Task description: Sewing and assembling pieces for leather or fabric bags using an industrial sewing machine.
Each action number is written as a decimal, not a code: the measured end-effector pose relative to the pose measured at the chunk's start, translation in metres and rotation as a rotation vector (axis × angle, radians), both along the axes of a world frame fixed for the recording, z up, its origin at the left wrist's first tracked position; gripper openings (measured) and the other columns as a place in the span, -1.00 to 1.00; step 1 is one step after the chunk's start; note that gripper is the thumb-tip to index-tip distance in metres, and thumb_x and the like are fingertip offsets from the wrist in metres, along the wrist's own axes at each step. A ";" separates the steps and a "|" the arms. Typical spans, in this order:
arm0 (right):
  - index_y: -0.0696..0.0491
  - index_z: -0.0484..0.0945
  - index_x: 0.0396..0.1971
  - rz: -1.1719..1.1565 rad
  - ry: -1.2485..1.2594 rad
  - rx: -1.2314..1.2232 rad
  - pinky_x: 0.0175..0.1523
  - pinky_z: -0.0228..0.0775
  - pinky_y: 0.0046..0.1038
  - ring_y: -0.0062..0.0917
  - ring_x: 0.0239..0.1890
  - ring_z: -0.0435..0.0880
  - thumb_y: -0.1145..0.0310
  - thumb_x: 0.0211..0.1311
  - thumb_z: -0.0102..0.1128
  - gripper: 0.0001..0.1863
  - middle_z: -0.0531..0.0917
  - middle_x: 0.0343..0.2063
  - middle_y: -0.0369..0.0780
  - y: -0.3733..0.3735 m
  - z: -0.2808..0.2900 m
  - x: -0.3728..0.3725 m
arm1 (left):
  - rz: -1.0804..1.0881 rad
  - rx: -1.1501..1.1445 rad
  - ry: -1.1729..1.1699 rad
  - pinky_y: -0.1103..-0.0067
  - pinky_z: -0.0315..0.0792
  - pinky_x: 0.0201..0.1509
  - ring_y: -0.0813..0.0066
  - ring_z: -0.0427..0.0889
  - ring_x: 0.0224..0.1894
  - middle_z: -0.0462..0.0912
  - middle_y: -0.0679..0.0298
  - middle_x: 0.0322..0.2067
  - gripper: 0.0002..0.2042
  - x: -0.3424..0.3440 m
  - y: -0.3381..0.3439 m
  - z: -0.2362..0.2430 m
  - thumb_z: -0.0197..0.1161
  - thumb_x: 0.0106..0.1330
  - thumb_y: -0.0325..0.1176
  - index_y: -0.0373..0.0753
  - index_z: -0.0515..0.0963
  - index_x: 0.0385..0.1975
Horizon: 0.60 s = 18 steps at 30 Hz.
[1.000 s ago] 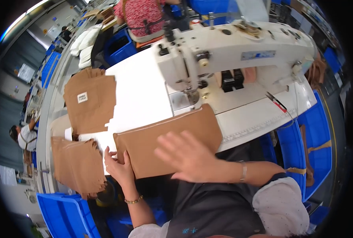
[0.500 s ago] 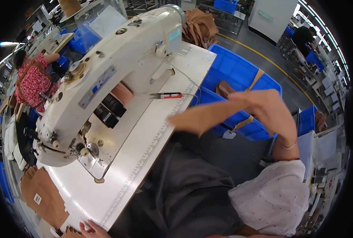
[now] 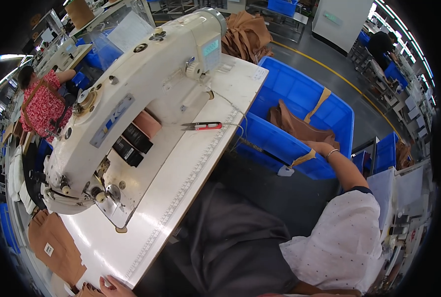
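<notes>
My right hand (image 3: 320,147) reaches into a blue bin (image 3: 309,166) at the right, against brown fabric pieces (image 3: 294,123); its fingers are hidden. My left hand (image 3: 115,290) rests at the table's front edge at the bottom, fingers apart, beside more brown pieces. A stack of cut brown fabric (image 3: 57,250) with a white label lies at the left. The white sewing machine (image 3: 163,59) stands on its table (image 3: 166,193), with red-handled thread snips (image 3: 205,125) and black packets (image 3: 131,151) on it.
A heap of brown fabric (image 3: 245,34) lies beyond the table's far end. A person in red patterned clothing (image 3: 42,104) sits at the left; another in dark clothing (image 3: 379,47) works at the far right. Another blue bin (image 3: 385,151) stands to the right.
The view has swung right from the table. My right hand lifted a brown piece off the table, carried it rightward and lowered it into the blue bin, where that hand now is.
</notes>
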State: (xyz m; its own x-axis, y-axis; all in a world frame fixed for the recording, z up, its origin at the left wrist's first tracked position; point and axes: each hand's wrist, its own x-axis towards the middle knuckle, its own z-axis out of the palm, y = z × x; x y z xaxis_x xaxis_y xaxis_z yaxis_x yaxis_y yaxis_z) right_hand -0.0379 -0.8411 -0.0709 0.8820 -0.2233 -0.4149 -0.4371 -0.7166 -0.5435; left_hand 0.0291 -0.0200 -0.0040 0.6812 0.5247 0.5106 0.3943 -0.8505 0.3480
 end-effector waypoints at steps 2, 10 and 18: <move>0.08 0.48 0.29 -0.023 0.063 0.089 0.39 0.26 -0.31 -0.18 0.23 0.56 0.18 0.50 0.03 -0.52 0.60 0.19 -0.03 0.000 -0.007 0.011 | 0.028 0.003 0.029 0.20 0.54 0.12 0.05 0.66 -0.04 0.68 -0.06 -0.09 -0.54 -0.001 0.015 -0.003 0.35 0.37 -0.03 -0.35 0.63 0.01; 0.18 0.64 -0.51 0.179 0.174 -0.893 -0.15 0.52 -0.09 -0.01 -0.22 0.72 0.22 0.18 0.24 -0.71 0.71 -0.38 0.15 -0.212 -0.042 -0.069 | -0.126 -0.186 -0.187 0.50 0.55 -0.23 0.32 0.62 -0.25 0.62 0.10 -0.10 -0.75 0.014 0.025 -0.039 0.38 0.25 -0.48 -0.35 0.59 -0.10; 0.14 0.73 -0.31 0.200 0.148 -0.669 -0.17 0.47 -0.16 -0.12 -0.33 0.72 0.16 0.36 0.16 -0.66 0.75 -0.39 -0.07 -0.114 -0.035 0.101 | 0.018 -0.047 -0.058 0.37 0.47 -0.23 0.32 0.61 -0.30 0.68 0.20 -0.15 -0.76 -0.001 -0.004 0.016 0.44 0.21 -0.26 -0.25 0.66 -0.23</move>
State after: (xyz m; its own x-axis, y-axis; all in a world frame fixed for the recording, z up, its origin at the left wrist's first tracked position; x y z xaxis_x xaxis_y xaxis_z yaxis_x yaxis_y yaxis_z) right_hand 0.0630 -0.9555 -0.1055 0.8780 -0.3111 -0.3639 -0.2971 -0.9501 0.0953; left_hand 0.0278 -0.0244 0.0118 0.6412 0.5611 0.5235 0.3873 -0.8256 0.4104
